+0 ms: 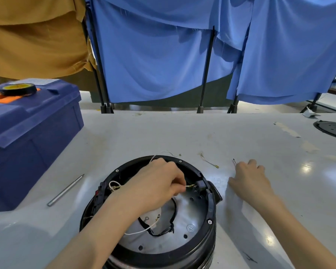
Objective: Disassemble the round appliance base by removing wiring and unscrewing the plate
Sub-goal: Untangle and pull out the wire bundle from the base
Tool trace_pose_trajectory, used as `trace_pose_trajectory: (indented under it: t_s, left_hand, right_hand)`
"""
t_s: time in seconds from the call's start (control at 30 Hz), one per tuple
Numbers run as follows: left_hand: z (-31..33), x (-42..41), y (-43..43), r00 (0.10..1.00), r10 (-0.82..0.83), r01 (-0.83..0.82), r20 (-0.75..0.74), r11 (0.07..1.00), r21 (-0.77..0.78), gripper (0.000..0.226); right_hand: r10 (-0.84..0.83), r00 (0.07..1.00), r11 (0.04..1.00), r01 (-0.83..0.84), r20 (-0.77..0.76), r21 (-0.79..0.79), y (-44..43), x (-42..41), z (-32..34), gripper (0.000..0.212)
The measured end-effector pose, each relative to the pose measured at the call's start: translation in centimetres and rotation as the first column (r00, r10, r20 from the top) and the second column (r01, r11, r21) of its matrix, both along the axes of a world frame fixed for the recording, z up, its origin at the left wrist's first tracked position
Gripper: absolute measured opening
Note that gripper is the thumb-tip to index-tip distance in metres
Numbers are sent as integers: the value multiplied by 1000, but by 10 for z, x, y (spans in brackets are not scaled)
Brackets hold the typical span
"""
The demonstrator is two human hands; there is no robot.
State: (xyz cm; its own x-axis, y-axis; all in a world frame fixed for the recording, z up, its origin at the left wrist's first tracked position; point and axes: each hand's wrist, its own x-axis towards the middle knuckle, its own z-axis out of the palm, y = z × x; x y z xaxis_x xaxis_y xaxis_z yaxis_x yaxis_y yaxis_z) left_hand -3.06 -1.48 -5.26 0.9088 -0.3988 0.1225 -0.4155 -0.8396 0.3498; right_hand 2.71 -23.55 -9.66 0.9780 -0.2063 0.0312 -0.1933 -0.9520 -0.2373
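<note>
The round appliance base (203,247) is seen standing on the white table (163,133), low in the middle of the view and close to the person. It is a black-walled cylinder with a black rim studded with small screws, and its open top is turned toward the camera. Inside it, a silver metal plate (194,216) pierced with round holes is exposed. Across the plate a white wire (138,232) and a black wire (175,208) are laid, and small ring terminals can be seen near them. A brass-coloured terminal (189,185) is pinched between the thumb and fingers of the left hand (155,183), just beside a black connector block (201,184) set in the rim. The right hand (250,177) is rested palm down on the table to the right of the base, with its fingers loosely bent and nothing gripped. A thin dark wire end (234,161) lies just beside it. To the left, a closed blue toolbox (31,136) is placed. A roll of black tape (17,89) is set on its lid, and what is inside cannot be told. A thin metal rod (66,190) lies between the toolbox and the base.
</note>
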Motion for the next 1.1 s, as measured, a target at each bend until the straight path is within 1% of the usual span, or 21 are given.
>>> trace_pose_trajectory:
  t_s: [0.1, 0.2, 0.23, 0.27, 0.33, 0.37, 0.4, 0.43, 0.47, 0.5, 0.53, 0.57, 0.6, 0.63, 0.7, 0.73, 0.77, 0.83, 0.93, 1.0, 1.1]
  left_hand:
    - [-1, 4, -1, 999, -25, 24, -44, 1000, -13, 14]
    - [-2, 6, -1, 997, -50, 45, -67, 996, -78, 14]
    - [-3, 6, -1, 996, -56, 50, -72, 995, -92, 13]
    - [-5, 6, -1, 995, -61, 53, -77, 993, -104, 13]
    - [-6, 7, 0, 996, -56, 45, -70, 989, -141, 13]
    - [-5, 9, 3, 999, -33, 26, -38, 984, -174, 14]
    - [-3, 12, 6, 1000, 6, -1, 22, 979, -202, 16]
    - [-1, 16, 10, 994, 46, -26, 98, 980, -200, 18]
    - [1, 22, 14, 985, 76, -52, 154, 986, -157, 22]
    - [3, 27, 17, 981, 93, -78, 169, 993, -90, 27]
    - [3, 32, 20, 983, 102, -100, 152, 995, -19, 32]
    - [3, 36, 22, 986, 104, -111, 128, 992, 52, 34]
    - [2, 39, 23, 988, 99, -113, 118, 987, 115, 35]
    - [1, 41, 22, 988, 91, -112, 127, 980, 164, 34]
    - [0, 44, 19, 978, 78, -121, 193, 967, 225, 32]
    - [1, 45, 17, 970, 80, -136, 229, 962, 237, 31]
    - [1, 47, 16, 962, 89, -154, 258, 957, 244, 31]
    - [2, 49, 15, 945, 119, -208, 305, 938, 279, 31]
    - [4, 48, 17, 922, 104, -270, 372, 862, 429, 33]
    - [5, 44, 24, 918, 94, -295, 384, 811, 506, 35]
    - [9, 32, 35, 925, 121, -319, 359, 760, 566, 35]
  right_hand:
    - [19, 999, 998, -21, 34, 58, -3, 4, -3, 34]
    - [23, 997, 994, -31, 79, 102, -3, 6, -2, 12]
    - [12, 996, 992, -23, 89, 126, -3, 6, -2, 24]
    - [8, 994, 988, -24, 109, 150, -1, 4, -1, 32]
    - [8, 982, 973, -51, 191, 225, 0, 3, 0, 34]
    - [11, 975, 952, -77, 220, 295, 3, 0, 4, 33]
    - [18, 969, 914, -116, 247, 390, 6, -4, 10, 32]
    - [36, 965, 840, -169, 258, 516, 10, -8, 16, 30]
    - [62, 966, 735, -214, 249, 644, 14, -13, 23, 27]
    - [102, 967, 637, -245, 235, 731, 17, -18, 28, 26]
    - [159, 965, 572, -261, 207, 778, 21, -24, 34, 26]
    - [230, 954, 541, -289, 192, 790, 25, -30, 39, 22]
    - [309, 934, 539, -327, 179, 776, 29, -35, 44, 13]
    - [378, 911, 562, -369, 166, 740, 33, -40, 48, 5]
    - [456, 877, 685, -455, 152, 569, 37, -42, 51, 21]
    - [458, 876, 738, -470, 152, 485, 37, -40, 51, 27]
    - [455, 876, 764, -476, 160, 435, 38, -39, 53, 29]
    - [468, 866, 768, -497, 178, 403, 38, -35, 53, 29]
    - [516, 834, 763, -551, 195, 338, 39, -28, 53, 30]
    - [521, 823, 769, -568, 226, 295, 41, -21, 53, 43]
    - [484, 829, 790, -551, 280, 267, 43, -15, 51, 63]
